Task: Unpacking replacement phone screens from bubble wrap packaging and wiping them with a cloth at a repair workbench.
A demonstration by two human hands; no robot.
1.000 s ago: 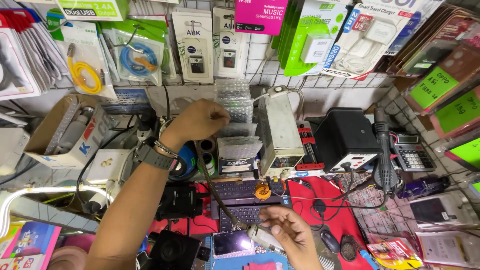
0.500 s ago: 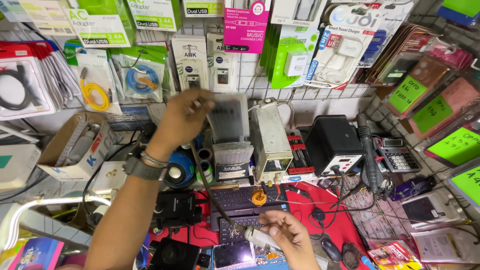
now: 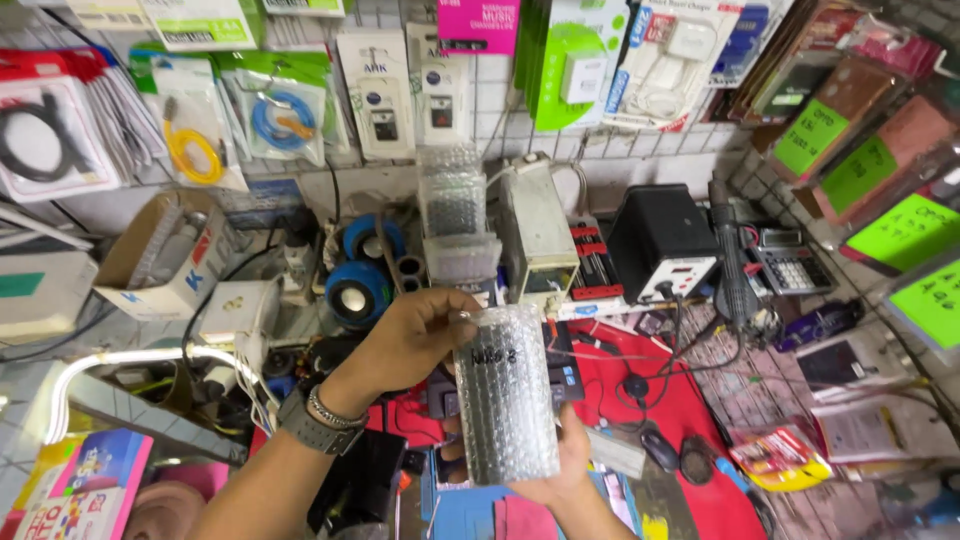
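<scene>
A bubble-wrapped packet [image 3: 505,395] is pinched by both hands [image 3: 410,335] [image 3: 565,470] (blue speakers [image 3: 355,290] behind, partly hidden).

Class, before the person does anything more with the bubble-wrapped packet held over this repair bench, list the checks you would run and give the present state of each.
1. Both hands on the packet: ok. The left hand grips the top edge of the bubble-wrap packet; the right hand supports its bottom.
2. Packet upright: ok, standing on end, slightly tilted.
3. Wrap closed: cannot tell, no seam or tape visible.
4. Contents: cannot tell, the wrap hides them.
5. Space to set it down: not ok, the red mat below is cluttered with cables and small parts.
6. Hot-air handle apart from the hands: ok.
</scene>
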